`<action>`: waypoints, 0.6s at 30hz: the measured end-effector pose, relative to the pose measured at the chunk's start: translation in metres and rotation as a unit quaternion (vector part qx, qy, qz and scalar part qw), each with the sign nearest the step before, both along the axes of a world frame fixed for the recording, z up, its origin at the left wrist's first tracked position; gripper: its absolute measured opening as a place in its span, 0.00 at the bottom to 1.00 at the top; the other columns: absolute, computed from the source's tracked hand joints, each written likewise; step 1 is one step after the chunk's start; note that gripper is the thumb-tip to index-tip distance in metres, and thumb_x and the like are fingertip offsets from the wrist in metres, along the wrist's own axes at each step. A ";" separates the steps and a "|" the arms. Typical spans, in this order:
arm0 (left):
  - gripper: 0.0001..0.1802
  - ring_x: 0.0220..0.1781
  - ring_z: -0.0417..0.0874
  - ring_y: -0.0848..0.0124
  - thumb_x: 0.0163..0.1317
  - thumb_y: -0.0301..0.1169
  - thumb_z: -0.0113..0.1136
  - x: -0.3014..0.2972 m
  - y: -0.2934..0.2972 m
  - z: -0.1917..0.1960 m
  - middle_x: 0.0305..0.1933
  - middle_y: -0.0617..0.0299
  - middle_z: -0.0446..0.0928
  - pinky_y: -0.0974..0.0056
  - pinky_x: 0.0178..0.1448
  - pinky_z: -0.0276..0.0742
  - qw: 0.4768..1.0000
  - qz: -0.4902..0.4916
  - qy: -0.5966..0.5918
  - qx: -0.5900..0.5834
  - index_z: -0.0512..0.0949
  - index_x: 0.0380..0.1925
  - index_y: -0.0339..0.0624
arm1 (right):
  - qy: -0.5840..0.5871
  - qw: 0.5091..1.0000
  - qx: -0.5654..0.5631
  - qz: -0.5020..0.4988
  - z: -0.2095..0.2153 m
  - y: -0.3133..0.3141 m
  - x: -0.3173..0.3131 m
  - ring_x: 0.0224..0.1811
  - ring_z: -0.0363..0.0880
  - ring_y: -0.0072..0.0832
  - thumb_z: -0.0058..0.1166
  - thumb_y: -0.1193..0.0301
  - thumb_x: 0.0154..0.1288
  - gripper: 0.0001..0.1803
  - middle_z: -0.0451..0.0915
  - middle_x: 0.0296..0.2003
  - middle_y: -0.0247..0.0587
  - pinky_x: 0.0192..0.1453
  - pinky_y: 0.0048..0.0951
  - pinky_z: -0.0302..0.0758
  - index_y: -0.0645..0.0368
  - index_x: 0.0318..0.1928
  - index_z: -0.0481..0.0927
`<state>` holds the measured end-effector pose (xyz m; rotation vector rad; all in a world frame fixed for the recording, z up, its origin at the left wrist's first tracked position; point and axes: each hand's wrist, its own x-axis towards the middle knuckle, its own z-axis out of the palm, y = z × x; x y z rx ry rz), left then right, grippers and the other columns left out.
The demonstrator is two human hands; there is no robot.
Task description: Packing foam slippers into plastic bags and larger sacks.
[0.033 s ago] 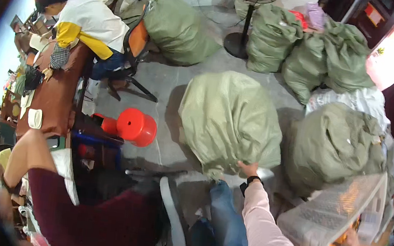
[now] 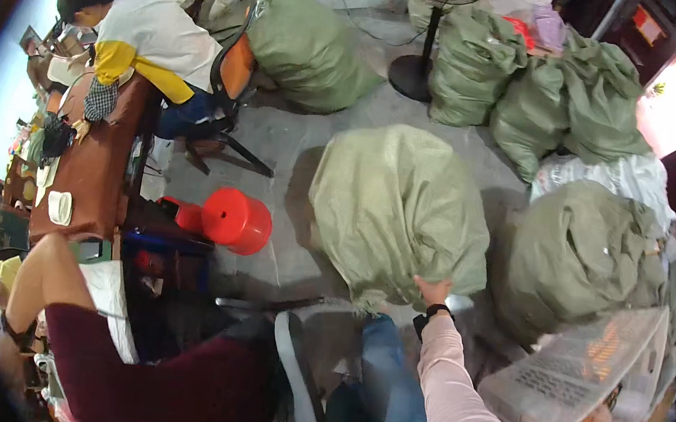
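A large, bulging pale green woven sack (image 2: 396, 209) stands on the floor in front of me. My right hand (image 2: 433, 292), below a pink sleeve and black wristwatch, grips its near edge. Part of the fingers is hidden against the fabric. Beside the hand, the sack's gathered near edge (image 2: 370, 298) lies close to my jeans-clad leg (image 2: 390, 375). My left hand does not show.
More full green sacks (image 2: 583, 256) stand to the right and several at the back, near a black pedestal fan (image 2: 411, 78). A red stool (image 2: 237, 221) is at left. One person sits at a brown table (image 2: 96, 175); another, in maroon, is near left. A translucent crate (image 2: 569, 379) is at lower right.
The whole view has shifted slightly. My right hand keeps its hold on the sack's near edge, and the sack looks much the same. The crate at lower right sits slightly lower in view.
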<state>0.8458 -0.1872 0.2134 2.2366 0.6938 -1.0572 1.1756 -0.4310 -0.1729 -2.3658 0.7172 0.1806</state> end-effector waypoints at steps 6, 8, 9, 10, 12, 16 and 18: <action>0.24 0.40 0.76 0.44 0.59 0.42 0.52 0.063 0.023 -0.014 0.37 0.39 0.76 0.50 0.41 0.70 0.991 0.122 0.032 0.040 0.68 0.48 0.35 | 0.247 0.968 0.050 0.004 0.004 0.072 0.087 0.68 0.45 0.53 0.63 0.36 0.31 0.70 0.44 0.65 0.64 0.69 0.47 0.48 0.65 0.67 0.42; 0.25 0.40 0.75 0.43 0.59 0.43 0.52 0.066 0.019 -0.007 0.36 0.39 0.76 0.49 0.41 0.70 0.984 0.167 0.031 0.052 0.68 0.49 0.35 | 0.185 0.977 0.091 0.055 -0.004 0.108 0.101 0.63 0.59 0.50 0.61 0.42 0.40 0.56 0.61 0.59 0.64 0.65 0.43 0.56 0.70 0.61 0.58; 0.25 0.40 0.75 0.43 0.59 0.43 0.53 0.070 0.019 -0.007 0.36 0.39 0.76 0.48 0.41 0.70 0.983 0.178 0.023 0.049 0.68 0.50 0.35 | 0.122 0.983 0.127 0.061 -0.022 0.107 0.110 0.59 0.65 0.50 0.59 0.45 0.45 0.47 0.67 0.55 0.65 0.62 0.43 0.60 0.71 0.57 0.66; 0.26 0.41 0.75 0.42 0.59 0.43 0.53 0.082 0.030 -0.014 0.36 0.39 0.76 0.48 0.41 0.70 0.987 0.159 -0.004 0.016 0.68 0.50 0.35 | 0.088 0.990 0.108 0.035 -0.073 0.039 0.117 0.59 0.65 0.50 0.59 0.45 0.45 0.47 0.67 0.55 0.65 0.62 0.43 0.60 0.71 0.57 0.66; 0.34 0.40 0.75 0.41 0.58 0.47 0.54 0.051 0.031 -0.031 0.35 0.39 0.76 0.47 0.41 0.70 0.981 0.191 -0.040 0.021 0.61 0.58 0.35 | 0.196 0.970 -0.086 0.112 -0.088 0.084 0.145 0.46 0.78 0.43 0.54 0.59 0.54 0.22 0.79 0.40 0.48 0.51 0.42 0.70 0.60 0.46 0.77; 0.48 0.39 0.77 0.41 0.54 0.53 0.56 0.045 0.040 -0.067 0.36 0.37 0.76 0.48 0.40 0.71 0.953 0.299 -0.047 -0.022 0.47 0.65 0.36 | 0.271 0.851 -0.312 0.324 -0.020 0.059 0.158 0.47 0.77 0.36 0.51 0.59 0.58 0.20 0.78 0.45 0.41 0.48 0.36 0.72 0.54 0.49 0.76; 0.46 0.38 0.78 0.42 0.53 0.55 0.56 0.017 0.020 -0.079 0.35 0.37 0.77 0.48 0.39 0.72 0.931 0.362 -0.039 -0.016 0.53 0.62 0.34 | 0.219 0.804 -0.349 0.428 0.005 0.101 0.154 0.49 0.76 0.37 0.49 0.58 0.59 0.21 0.77 0.47 0.42 0.49 0.37 0.72 0.55 0.50 0.75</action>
